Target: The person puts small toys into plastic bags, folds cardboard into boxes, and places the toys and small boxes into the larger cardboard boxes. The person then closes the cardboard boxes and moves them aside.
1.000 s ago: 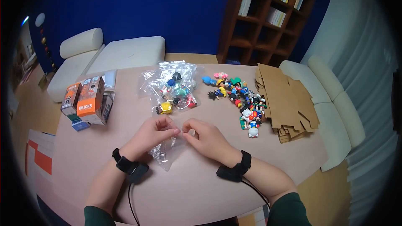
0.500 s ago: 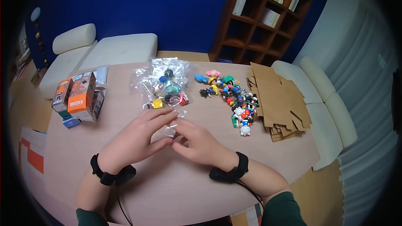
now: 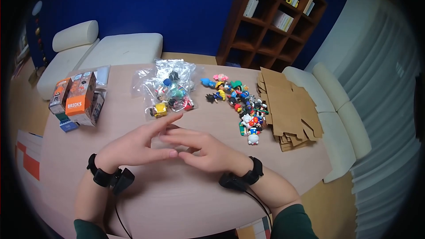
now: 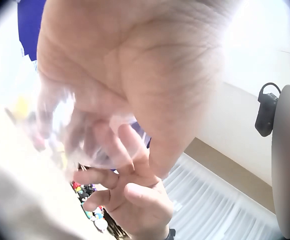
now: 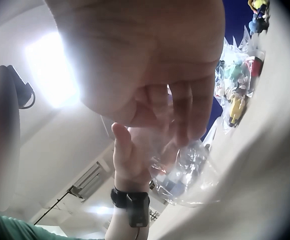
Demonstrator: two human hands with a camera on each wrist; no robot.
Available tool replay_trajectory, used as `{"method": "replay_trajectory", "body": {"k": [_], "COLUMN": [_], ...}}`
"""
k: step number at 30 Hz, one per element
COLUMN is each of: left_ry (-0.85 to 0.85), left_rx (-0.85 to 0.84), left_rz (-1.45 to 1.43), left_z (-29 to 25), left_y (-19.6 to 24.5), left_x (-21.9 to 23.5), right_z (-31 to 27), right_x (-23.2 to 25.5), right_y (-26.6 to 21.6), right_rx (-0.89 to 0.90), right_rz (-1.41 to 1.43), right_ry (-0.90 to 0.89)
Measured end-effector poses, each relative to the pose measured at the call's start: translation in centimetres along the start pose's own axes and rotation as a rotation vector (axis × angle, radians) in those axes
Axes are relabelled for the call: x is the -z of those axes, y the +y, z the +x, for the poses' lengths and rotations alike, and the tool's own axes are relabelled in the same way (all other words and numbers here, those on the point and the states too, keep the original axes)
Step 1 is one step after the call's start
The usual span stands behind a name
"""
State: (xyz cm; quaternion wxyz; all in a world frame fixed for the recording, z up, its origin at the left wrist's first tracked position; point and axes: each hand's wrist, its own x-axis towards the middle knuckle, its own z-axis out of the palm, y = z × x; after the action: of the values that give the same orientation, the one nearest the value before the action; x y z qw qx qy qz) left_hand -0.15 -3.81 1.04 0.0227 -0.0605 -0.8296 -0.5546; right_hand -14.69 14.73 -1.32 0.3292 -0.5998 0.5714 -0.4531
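A crumpled clear plastic bag [image 5: 186, 172] is pressed between both hands above the near part of the table. My left hand [image 3: 133, 144] has its thumb and forefinger spread apart and straight. The right hand [image 3: 207, 150] reaches its extended fingers into that gap, against the bag. Its thumb comes close to the left thumb tip. In the left wrist view the plastic film [image 4: 102, 150] lies over the right fingertips. Most of the bag is hidden behind the hands in the head view. Just beyond them lie clear bags with toy figures [image 3: 175, 90] inside.
Loose toy figures [image 3: 245, 106] lie in a heap right of centre. Flattened brown cardboard [image 3: 287, 104] is stacked at the right edge of the table [image 3: 177, 208]. Small printed boxes, one an orange BRICKS box [image 3: 79, 99], stand at the left. Each wrist camera trails a cable.
The hands have moved from pinching the hanging bag with their fingertips to pressing it, bunched up, between spread fingers. The head view has shifted slightly. Figures, boxes and cardboard stay put.
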Motion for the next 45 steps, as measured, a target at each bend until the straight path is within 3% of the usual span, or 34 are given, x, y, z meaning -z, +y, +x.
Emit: {"method": "replay_trajectory", "body": {"k": [2,3,6,8,10,12,14,17,19,21,25,28,30,31,33,35,37,38,40,41,43,45], "left_ry": [0.012,0.022,-0.054,-0.087,-0.115,-0.096,-0.05,-0.01,-0.02,-0.081,-0.037,-0.004,0.041,0.042,0.102,0.104,0.106,0.063,0.025,-0.01,-0.038,-0.03], "left_rx": [0.0,0.001,-0.019,0.014,0.047,-0.102,-0.093,-0.026,0.031,0.066,0.044,0.143,0.216,0.216,0.132,0.168,0.202,0.196,0.18,0.164,0.143,0.147], "left_rz": [0.007,0.016,0.055,0.03,0.005,-0.088,-0.068,-0.063,-0.081,0.157,0.136,0.03,-0.325,-0.325,-0.805,-0.902,-1.005,-1.04,-1.075,-1.029,-0.984,-1.013], "left_z": [0.1,0.1,0.2,0.1,0.0,-0.1,-0.1,-0.1,-0.1,0.0,0.3,0.9,1.0,1.2,1.3,1.1,0.9,0.8,0.9,1.1,1.1,1.0], "left_y": [-0.5,-0.6,-0.9,0.4,0.9,0.8,0.4,-0.4,-0.2,0.6,-0.9,-2.1,-3.9,-5.3,-8.0,-8.8,-9.2,-9.3,-9.6,-10.0,-10.3,-10.5], "left_x": [0.0,-0.1,-0.6,-1.3,-1.8,-2.0,-1.2,-0.1,0.2,0.2,-0.3,0.1,0.1,0.0,-0.6,-1.2,-1.7,-2.0,-2.3,-2.6,-2.6,-2.6], "right_z": [0.0,-0.1,-0.1,0.2,0.0,-0.1,0.0,0.4,0.3,0.1,0.0,0.0,-0.1,-0.1,0.0,-0.2,-1.1,-1.8,-3.0,-3.2,-3.4,-3.6], "right_x": [-1.1,-1.2,-1.2,-0.9,-1.2,-1.2,-0.8,-0.7,-0.6,-0.1,-0.2,0.2,0.8,1.3,2.6,4.7,6.6,7.6,9.4,9.9,10.5,10.7], "right_y": [1.0,1.1,0.5,0.2,1.5,2.0,1.5,1.2,1.5,1.7,2.1,0.9,-0.3,-0.5,-0.6,-0.1,0.5,1.4,3.6,3.9,4.4,5.1], "right_rx": [0.186,0.183,0.112,-0.159,-0.098,-0.038,0.154,0.21,0.184,0.09,0.037,0.016,-0.06,-0.06,0.045,0.013,-0.089,-0.087,-0.412,-0.404,-0.841,-0.804], "right_rz": [-0.05,-0.049,-0.2,-0.414,-0.369,-0.324,-0.286,-0.134,-0.096,-0.17,-0.239,-0.302,-0.19,-0.191,-0.371,-0.645,-1.146,-1.149,-1.375,-1.381,-1.41,-1.438], "right_ry": [0.078,0.08,0.059,-0.191,-0.179,-0.163,-0.035,0.101,0.094,-0.002,0.03,0.064,0.146,0.145,0.388,0.541,0.611,0.602,0.649,0.644,0.507,0.525]}}
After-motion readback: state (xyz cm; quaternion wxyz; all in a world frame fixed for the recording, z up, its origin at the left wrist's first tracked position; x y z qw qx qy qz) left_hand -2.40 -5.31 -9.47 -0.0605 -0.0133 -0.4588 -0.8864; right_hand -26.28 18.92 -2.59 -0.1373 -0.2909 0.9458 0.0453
